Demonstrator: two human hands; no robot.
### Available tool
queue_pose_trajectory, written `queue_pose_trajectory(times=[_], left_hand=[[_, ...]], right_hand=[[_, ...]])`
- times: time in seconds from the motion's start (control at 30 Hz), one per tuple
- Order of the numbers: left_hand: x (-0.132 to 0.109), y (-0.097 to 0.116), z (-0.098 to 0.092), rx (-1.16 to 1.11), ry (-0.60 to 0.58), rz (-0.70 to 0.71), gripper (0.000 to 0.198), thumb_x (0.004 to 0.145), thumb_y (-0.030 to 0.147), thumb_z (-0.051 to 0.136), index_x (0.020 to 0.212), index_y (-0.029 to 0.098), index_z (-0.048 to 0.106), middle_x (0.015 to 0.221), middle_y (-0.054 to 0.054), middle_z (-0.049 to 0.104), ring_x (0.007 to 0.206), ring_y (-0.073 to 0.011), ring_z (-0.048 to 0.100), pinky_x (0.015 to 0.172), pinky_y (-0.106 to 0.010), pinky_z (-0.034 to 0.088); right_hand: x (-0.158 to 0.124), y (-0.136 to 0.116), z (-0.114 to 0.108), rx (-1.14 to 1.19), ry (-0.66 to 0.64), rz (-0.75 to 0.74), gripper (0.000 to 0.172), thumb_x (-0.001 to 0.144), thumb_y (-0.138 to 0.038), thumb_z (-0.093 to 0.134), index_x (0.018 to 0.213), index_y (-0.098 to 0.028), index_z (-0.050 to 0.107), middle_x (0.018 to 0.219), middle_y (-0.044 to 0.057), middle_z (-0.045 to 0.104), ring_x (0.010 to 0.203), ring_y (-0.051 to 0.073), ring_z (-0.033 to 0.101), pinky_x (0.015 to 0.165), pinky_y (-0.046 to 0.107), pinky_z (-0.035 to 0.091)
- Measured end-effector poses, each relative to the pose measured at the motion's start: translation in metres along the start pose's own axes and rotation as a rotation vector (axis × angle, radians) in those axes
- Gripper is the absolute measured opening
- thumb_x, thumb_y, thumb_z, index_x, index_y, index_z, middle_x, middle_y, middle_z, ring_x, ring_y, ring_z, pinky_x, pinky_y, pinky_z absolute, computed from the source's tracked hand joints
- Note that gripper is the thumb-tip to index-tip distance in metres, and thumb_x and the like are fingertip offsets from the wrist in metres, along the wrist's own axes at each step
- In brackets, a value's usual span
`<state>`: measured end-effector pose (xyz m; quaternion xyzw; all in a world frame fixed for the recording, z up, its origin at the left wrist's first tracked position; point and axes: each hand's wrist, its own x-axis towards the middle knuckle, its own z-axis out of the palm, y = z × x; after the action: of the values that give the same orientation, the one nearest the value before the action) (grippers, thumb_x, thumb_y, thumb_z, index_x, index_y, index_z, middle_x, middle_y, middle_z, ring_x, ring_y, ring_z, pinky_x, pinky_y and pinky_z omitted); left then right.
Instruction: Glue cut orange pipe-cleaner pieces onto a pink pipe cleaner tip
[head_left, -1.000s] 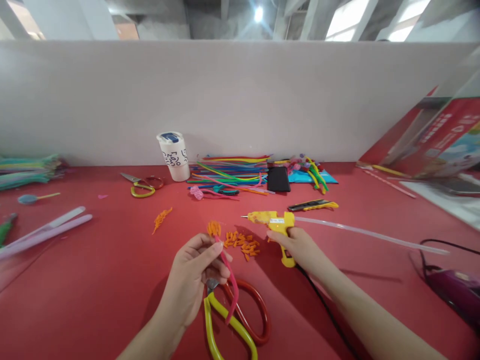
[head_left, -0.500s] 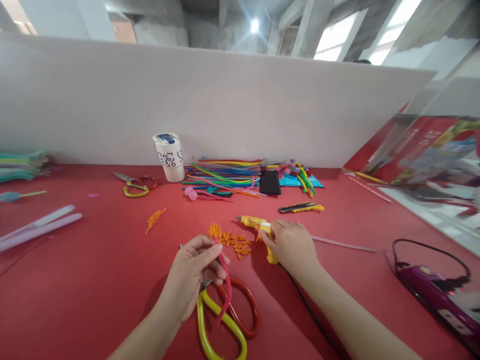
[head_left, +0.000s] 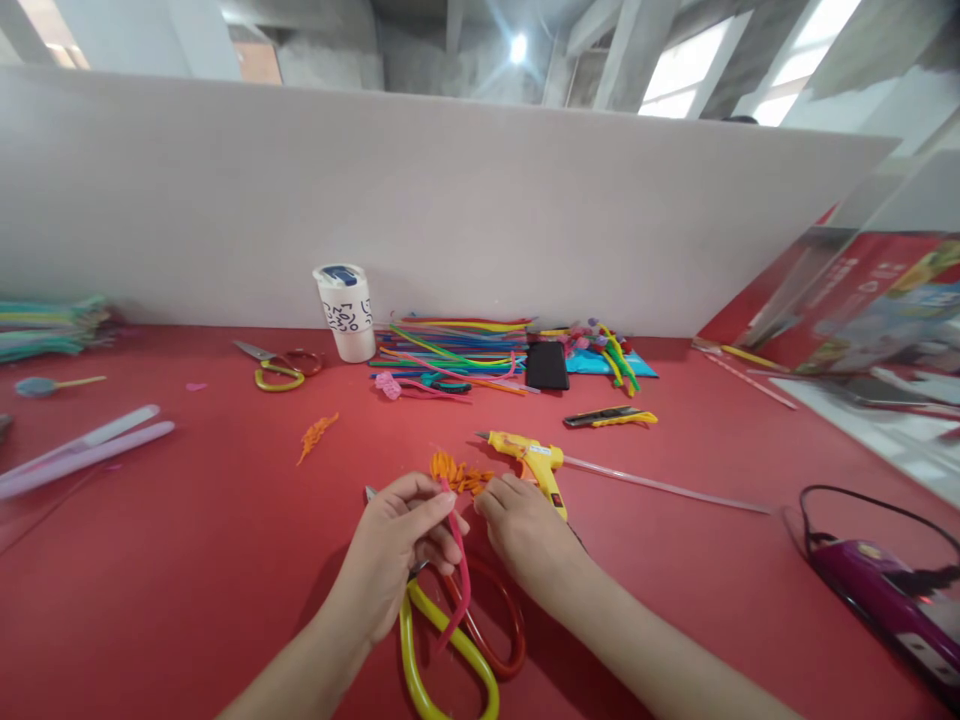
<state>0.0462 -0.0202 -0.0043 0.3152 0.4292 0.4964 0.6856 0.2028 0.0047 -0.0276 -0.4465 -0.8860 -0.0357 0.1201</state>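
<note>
My left hand [head_left: 401, 545] pinches a pink pipe cleaner [head_left: 462, 580] between thumb and fingers, its lower end hanging in a bend. Just beyond it lies a pile of small orange pieces [head_left: 448, 470], partly hidden by both hands. At the right side of that pile is my right hand [head_left: 525, 525], fingers closed and pointing down; whatever is at their tips is hidden. The yellow glue gun [head_left: 525, 452] rests on its side beyond the right hand, a clear glue stick [head_left: 660, 483] sticking out of its back. Large scissors [head_left: 409, 650] with yellow and red handles lie beneath my left hand.
Along the white partition stand a cup [head_left: 345, 312], a bundle of pipe cleaners [head_left: 457, 345] and a black phone [head_left: 547, 366]. A utility knife [head_left: 611, 416], smaller scissors [head_left: 277, 370] and an orange sprig [head_left: 316, 437] lie nearer. A purple power strip [head_left: 877, 600] is at right.
My right hand has let go of the glue gun and moved left to the orange pieces. The glue gun stays lying on the table. My left hand still holds the pink pipe cleaner.
</note>
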Motion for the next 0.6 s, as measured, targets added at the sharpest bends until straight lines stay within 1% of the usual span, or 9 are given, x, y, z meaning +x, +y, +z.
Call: queue_pose_trajectory(times=[0.1,0.2,0.3,0.4,0.5,0.6], left_hand=[[0.0015,-0.0013,-0.0011,-0.003,-0.003,0.005,0.016,0.074,0.022,0.064,0.069,0.016,0.05,0.05,0.003,0.062,0.036,-0.0062,0.054,0.034,-0.013,0.041],[0.0031,-0.0025,-0.0024,-0.01,-0.001,0.003,0.016,0.073,0.023,0.065,0.069,0.016,0.051,0.052,0.003,0.063,0.036,-0.0065,0.054,0.034,-0.013,0.042],[0.0031,-0.0027,-0.0027,-0.011,0.002,0.003,0.016,0.072,0.022,0.065,0.069,0.016,0.051,0.05,0.004,0.062,0.036,-0.0066,0.054,0.033,-0.013,0.042],[0.0016,-0.0022,-0.0021,-0.006,-0.002,0.001,0.016,0.072,0.021,0.065,0.068,0.016,0.051,0.051,0.004,0.062,0.036,-0.0065,0.054,0.033,-0.013,0.042],[0.0007,-0.0015,-0.0013,0.005,0.002,0.001,0.016,0.072,0.022,0.065,0.068,0.016,0.051,0.052,0.003,0.063,0.036,-0.0062,0.054,0.034,-0.013,0.042],[0.0009,-0.0012,-0.001,0.017,0.006,-0.004,0.017,0.072,0.023,0.066,0.069,0.016,0.051,0.053,0.002,0.064,0.036,-0.006,0.053,0.034,-0.013,0.041]], right_hand=[[-0.0009,0.0008,-0.002,-0.008,0.02,-0.001,0.012,0.076,-0.005,0.054,0.078,-0.015,0.06,0.076,0.005,0.061,0.071,0.019,0.05,0.065,0.029,0.035],[-0.0007,0.0026,-0.0005,-0.028,0.038,-0.013,0.006,0.078,-0.011,0.057,0.074,-0.015,0.06,0.076,0.005,0.06,0.072,0.019,0.05,0.065,0.03,0.035],[0.001,0.0031,0.0035,-0.057,0.05,-0.043,0.012,0.078,-0.009,0.057,0.069,-0.015,0.06,0.071,0.005,0.06,0.069,0.019,0.049,0.063,0.031,0.033],[0.0015,0.0019,0.005,-0.071,0.049,-0.099,0.012,0.078,-0.008,0.058,0.069,-0.015,0.059,0.071,0.004,0.059,0.067,0.019,0.048,0.06,0.031,0.033],[0.0001,-0.0001,0.0023,-0.067,0.038,-0.182,0.008,0.078,-0.012,0.06,0.072,-0.015,0.059,0.073,0.003,0.059,0.068,0.019,0.048,0.06,0.031,0.034],[-0.0001,-0.0022,-0.0008,-0.052,0.027,-0.249,0.007,0.08,-0.014,0.06,0.072,-0.015,0.06,0.073,0.003,0.059,0.07,0.019,0.049,0.06,0.031,0.035]])
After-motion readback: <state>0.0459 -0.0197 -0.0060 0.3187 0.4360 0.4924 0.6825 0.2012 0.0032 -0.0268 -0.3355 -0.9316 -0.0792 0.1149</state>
